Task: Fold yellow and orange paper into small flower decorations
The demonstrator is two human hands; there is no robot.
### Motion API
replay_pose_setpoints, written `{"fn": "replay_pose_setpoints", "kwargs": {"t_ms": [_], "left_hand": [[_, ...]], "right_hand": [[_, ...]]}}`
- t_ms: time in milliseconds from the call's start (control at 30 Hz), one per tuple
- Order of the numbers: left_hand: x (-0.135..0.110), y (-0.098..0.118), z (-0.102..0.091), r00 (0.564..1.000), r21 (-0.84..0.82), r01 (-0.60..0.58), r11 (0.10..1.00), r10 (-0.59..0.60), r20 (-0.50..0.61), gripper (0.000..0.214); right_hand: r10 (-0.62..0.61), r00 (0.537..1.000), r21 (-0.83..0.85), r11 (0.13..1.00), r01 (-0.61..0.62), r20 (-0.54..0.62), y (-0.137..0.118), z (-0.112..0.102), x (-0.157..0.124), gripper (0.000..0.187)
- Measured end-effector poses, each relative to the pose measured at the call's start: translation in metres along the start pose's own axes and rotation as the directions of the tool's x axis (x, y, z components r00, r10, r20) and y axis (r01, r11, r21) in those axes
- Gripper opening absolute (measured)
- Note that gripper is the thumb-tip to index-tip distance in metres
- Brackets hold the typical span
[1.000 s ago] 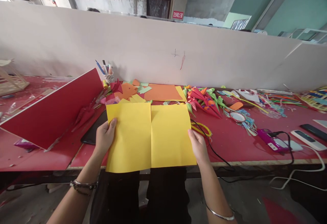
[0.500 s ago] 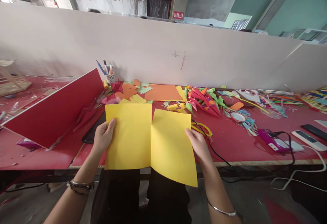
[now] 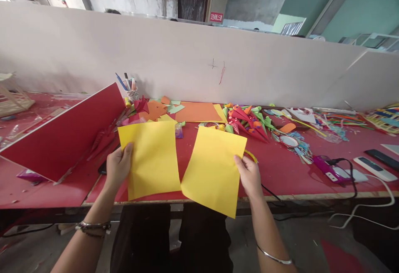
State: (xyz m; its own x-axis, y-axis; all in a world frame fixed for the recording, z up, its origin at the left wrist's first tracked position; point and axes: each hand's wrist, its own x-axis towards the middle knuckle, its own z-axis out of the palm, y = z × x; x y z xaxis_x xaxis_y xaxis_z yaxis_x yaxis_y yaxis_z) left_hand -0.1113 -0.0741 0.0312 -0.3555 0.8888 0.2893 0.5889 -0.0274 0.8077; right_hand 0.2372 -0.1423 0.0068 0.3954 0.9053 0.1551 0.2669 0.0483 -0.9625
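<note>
My left hand (image 3: 119, 166) grips the outer edge of a yellow sheet of paper (image 3: 152, 161), thumb on the front. A second yellow sheet (image 3: 213, 167) is pinched at its right edge by my right hand (image 3: 248, 173). Both pieces are held up over the front edge of the red table (image 3: 289, 177). A V-shaped gap parts them at the top, and their inner lower corners meet or nearly meet; whether they are still joined there I cannot tell. Behind them lies an orange sheet (image 3: 195, 112) on the table.
A large red board (image 3: 68, 136) leans at the left. Pens stand in a cup (image 3: 133, 94) by the white partition (image 3: 174, 61). Red and green paper cones (image 3: 246, 119) are heaped behind my right hand. A purple power strip (image 3: 330, 169) with cables sits at the right.
My hands have moved apart. The yellow paper, partly torn from the top before, is now split nearly or fully down to its bottom edge, with the right piece tilted outward.
</note>
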Motion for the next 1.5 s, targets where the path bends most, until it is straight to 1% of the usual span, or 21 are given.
{"fn": "replay_pose_setpoints", "kwargs": {"t_ms": [167,267,333,433,500,567,600,633,700,733,800,867,933,1000,1100,1167,1233,1333,1400,1433,1500], "left_hand": [[0.004,0.004,-0.019,0.995,-0.013,0.066,0.998,-0.067,-0.075,0.036],[0.004,0.003,-0.026,0.987,-0.041,0.104,0.994,-0.108,-0.118,0.034],[0.003,0.002,-0.028,0.985,-0.068,0.123,0.99,-0.13,-0.113,0.032],[0.001,-0.003,-0.027,0.986,-0.126,0.15,0.981,-0.159,-0.06,0.026],[-0.001,-0.007,-0.023,0.985,-0.167,0.168,0.972,-0.173,-0.018,0.023],[-0.003,-0.013,-0.02,0.983,-0.204,0.185,0.961,-0.185,0.023,0.024],[-0.004,-0.016,-0.018,0.98,-0.228,0.197,0.954,-0.191,0.048,0.025],[-0.006,-0.018,-0.017,0.977,-0.252,0.21,0.945,-0.198,0.074,0.026],[-0.008,-0.023,-0.016,0.975,-0.291,0.22,0.931,-0.2,0.097,0.03],[-0.009,-0.024,-0.016,0.977,-0.296,0.213,0.931,-0.194,0.094,0.031],[-0.012,-0.024,-0.019,0.983,-0.273,0.183,0.945,-0.172,0.062,0.034],[-0.015,-0.021,-0.023,0.989,-0.243,0.15,0.958,-0.148,0.028,0.035],[-0.019,-0.017,-0.027,0.993,-0.223,0.114,0.968,-0.118,-0.005,0.036],[-0.024,-0.012,-0.029,0.997,-0.201,0.062,0.978,-0.068,-0.022,0.036],[-0.029,-0.001,-0.029,0.999,-0.172,-0.01,0.985,0.001,-0.053,0.037],[-0.031,0.008,-0.026,0.997,-0.154,-0.033,0.988,0.022,-0.071,0.037],[-0.03,0.019,-0.023,0.998,-0.137,-0.037,0.99,0.03,-0.05,0.037],[-0.027,0.03,-0.017,0.999,-0.143,-0.053,0.988,0.054,0.004,0.035],[-0.026,0.031,-0.012,0.995,-0.153,-0.096,0.983,0.098,0.001,0.033],[-0.027,0.029,-0.01,0.992,-0.152,-0.126,0.98,0.127,-0.007,0.032],[-0.028,0.024,-0.005,0.976,-0.152,-0.216,0.964,0.214,-0.025,0.031]], "right_hand": [[-0.01,0.973,-0.036,0.999,0.002,-0.23,0.011,-0.02,0.005,0.037],[-0.013,0.929,-0.013,1.0,0.009,-0.369,0.01,-0.031,0.012,0.038],[-0.071,0.888,-0.023,0.997,0.068,-0.455,0.004,-0.037,0.02,0.037],[-0.272,0.778,-0.111,0.961,0.255,-0.566,-0.022,-0.044,0.041,0.034],[-0.46,0.655,-0.26,0.886,0.384,-0.6,-0.049,-0.043,0.059,0.035],[-0.634,0.545,-0.446,0.773,0.451,-0.549,-0.079,-0.032,0.081,0.036],[-0.712,0.512,-0.52,0.701,0.488,-0.48,-0.094,-0.023,0.093,0.036],[-0.781,0.502,-0.572,0.619,0.538,-0.372,-0.107,-0.011,0.107,0.034],[-0.854,0.512,-0.598,0.455,0.659,-0.086,-0.125,0.018,0.137,0.029],[-0.848,0.527,-0.591,0.402,0.7,0.048,-0.13,0.035,0.153,0.028],[-0.755,0.591,-0.577,0.356,0.735,0.286,-0.129,0.066,0.184,0.028],[-0.561,0.668,-0.599,0.341,0.724,0.488,-0.118,0.091,0.211,0.03],[-0.486,0.684,-0.6,0.344,0.722,0.544,-0.101,0.107,0.228,0.028],[-0.435,0.7,-0.605,0.357,0.712,0.567,-0.083,0.114,0.237,0.028],[-0.363,0.72,-0.608,0.387,0.694,0.591,-0.062,0.115,0.238,0.028],[-0.319,0.726,-0.602,0.411,0.685,0.609,-0.058,0.114,0.235,0.034],[-0.275,0.722,-0.586,0.437,0.682,0.635,-0.065,0.109,0.227,0.038],[-0.234,0.69,-0.536,0.478,0.696,0.685,-0.096,0.089,0.202,0.035],[-0.284,0.632,-0.434,0.527,0.731,0.721,-0.123,0.068,0.174,0.035],[-0.331,0.624,-0.384,0.561,0.733,0.708,-0.134,0.056,0.157,0.038],[-0.364,0.639,-0.331,0.625,0.707,0.678,-0.148,0.036,0.122,0.047]]}}
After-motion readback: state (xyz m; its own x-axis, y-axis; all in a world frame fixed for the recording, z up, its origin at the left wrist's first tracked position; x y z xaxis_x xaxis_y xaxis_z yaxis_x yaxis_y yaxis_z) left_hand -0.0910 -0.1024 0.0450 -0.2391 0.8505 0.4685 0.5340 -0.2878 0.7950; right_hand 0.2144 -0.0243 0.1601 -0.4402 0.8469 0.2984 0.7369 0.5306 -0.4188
